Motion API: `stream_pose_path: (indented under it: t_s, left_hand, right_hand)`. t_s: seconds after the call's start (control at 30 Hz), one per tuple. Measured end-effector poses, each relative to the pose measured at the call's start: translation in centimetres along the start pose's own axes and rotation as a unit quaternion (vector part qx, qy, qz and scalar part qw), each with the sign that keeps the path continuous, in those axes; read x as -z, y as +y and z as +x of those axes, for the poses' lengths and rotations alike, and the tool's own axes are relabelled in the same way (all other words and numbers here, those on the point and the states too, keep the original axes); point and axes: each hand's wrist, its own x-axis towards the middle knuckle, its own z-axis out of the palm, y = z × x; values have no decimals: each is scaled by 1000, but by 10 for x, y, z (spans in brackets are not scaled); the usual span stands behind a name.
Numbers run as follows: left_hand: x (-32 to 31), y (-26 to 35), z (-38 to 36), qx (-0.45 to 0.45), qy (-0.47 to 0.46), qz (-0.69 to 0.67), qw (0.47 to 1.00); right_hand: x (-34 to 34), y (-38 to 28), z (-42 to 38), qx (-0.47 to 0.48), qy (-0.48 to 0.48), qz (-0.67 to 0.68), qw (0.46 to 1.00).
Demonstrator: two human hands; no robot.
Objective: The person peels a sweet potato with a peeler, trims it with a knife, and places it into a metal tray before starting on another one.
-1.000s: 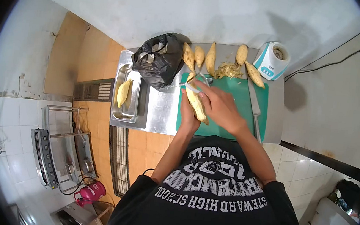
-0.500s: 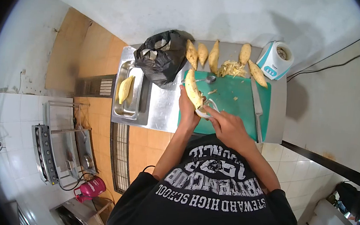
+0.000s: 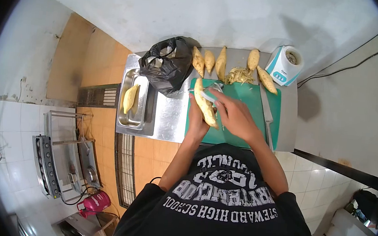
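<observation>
My left hand [image 3: 197, 120] is wrapped round a long pale yellow tuber [image 3: 203, 103], held at a tilt over the left part of the green cutting board [image 3: 245, 103]. In my right hand [image 3: 236, 115] is a white peeler [image 3: 211, 93], which lies against the upper right side of the tuber. A knife [image 3: 266, 108] lies on the right side of the board. Pale peelings [image 3: 240, 75] are heaped at the board's back edge, and a spoon on the board is partly hidden behind the peeler.
A black plastic bag [image 3: 166, 66] stands left of the board. Beyond it, a steel tray [image 3: 131, 124] holds one peeled tuber [image 3: 130, 98]. Several unpeeled tubers [image 3: 221, 64] line the counter's back. A white and blue appliance [image 3: 285, 66] sits at the back right.
My right hand has moved up along the tuber with the peeler, from its lower end to its upper part. The view has shifted slightly.
</observation>
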Motion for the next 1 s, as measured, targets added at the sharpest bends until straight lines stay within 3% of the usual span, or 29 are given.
stream_pose_path:
  t_s: [0.07,0.23,0.4,0.47,0.67,0.8,1.0]
  left_hand:
    - [-11,0,-3,0,-19,3,1000]
    - [-6,1,4,-2,35,10,999]
    - [3,11,10,-73,82,62,992]
    - [-9,8,7,-78,84,50,992]
    - [-17,0,-3,-46,24,113,992]
    - [-11,-6,2,-93,30,115,989]
    - [-12,-12,-2,-81,20,91,992]
  right_hand:
    - [-4,-2,13,29,-1,-1,1000]
    - [-26,10,-7,4,-40,-25,999]
    - [-20,15,-41,-8,-78,-31,996]
    - [-17,15,-41,14,-14,-18,1000]
    - [-8,8,15,46,57,-16,997]
    - [-16,6,15,40,38,-48,997]
    - [-26,7,1,10,54,-62,997]
